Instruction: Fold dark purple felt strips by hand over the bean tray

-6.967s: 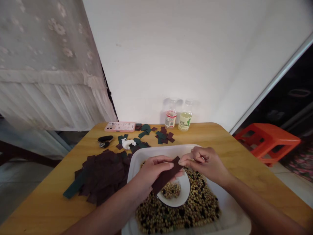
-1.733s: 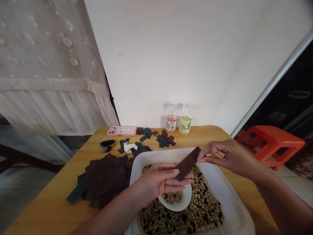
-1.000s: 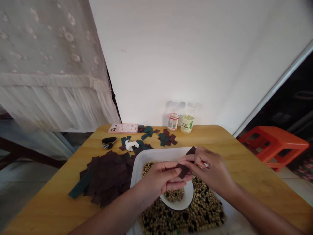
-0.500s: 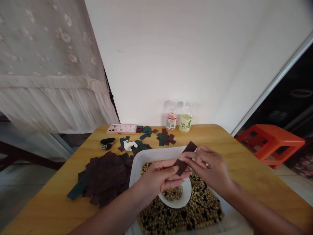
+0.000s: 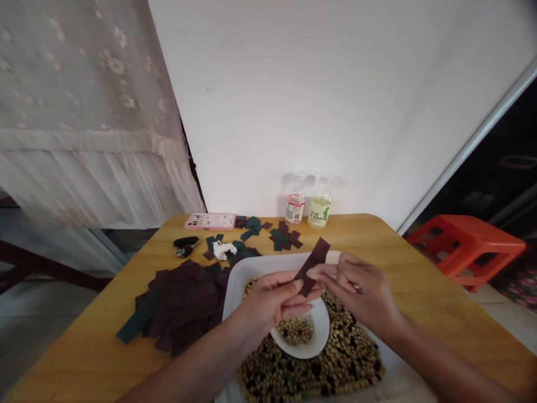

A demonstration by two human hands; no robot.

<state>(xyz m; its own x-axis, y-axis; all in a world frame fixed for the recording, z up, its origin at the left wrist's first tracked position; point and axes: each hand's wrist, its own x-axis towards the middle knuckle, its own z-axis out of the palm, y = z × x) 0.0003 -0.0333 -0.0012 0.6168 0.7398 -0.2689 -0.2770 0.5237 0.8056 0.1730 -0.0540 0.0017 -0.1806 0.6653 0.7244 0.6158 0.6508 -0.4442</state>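
Note:
My left hand [image 5: 268, 296] grips a dark brown strip [image 5: 317, 256] between thumb and fingers, above a small white bowl [image 5: 322, 324]. The strip slants up and away to the right. My right hand [image 5: 363, 282] is closed in a pinch, its fingertips against the face of the strip; anything between them is too small to make out. A ring shows on one finger. Under both hands, the bowl holds some tan beads [image 5: 296, 331]. It sits among many tan and black beads [image 5: 348, 358] in a white plastic tray [image 5: 234, 280].
Left of the tray lies a heap of dark brown strips [image 5: 184, 302] with a green one [image 5: 136, 322]. Behind are a phone [image 5: 210, 221], a black key fob [image 5: 185, 243], crumpled tissue [image 5: 224, 250], small cut pieces [image 5: 286, 236] and two bottles [image 5: 319, 210]. An orange stool [image 5: 470, 240] stands right.
The strip has shifted slightly left and tilted more upright in my left hand. My right fingertips have drawn back a little, so more of its far end shows.

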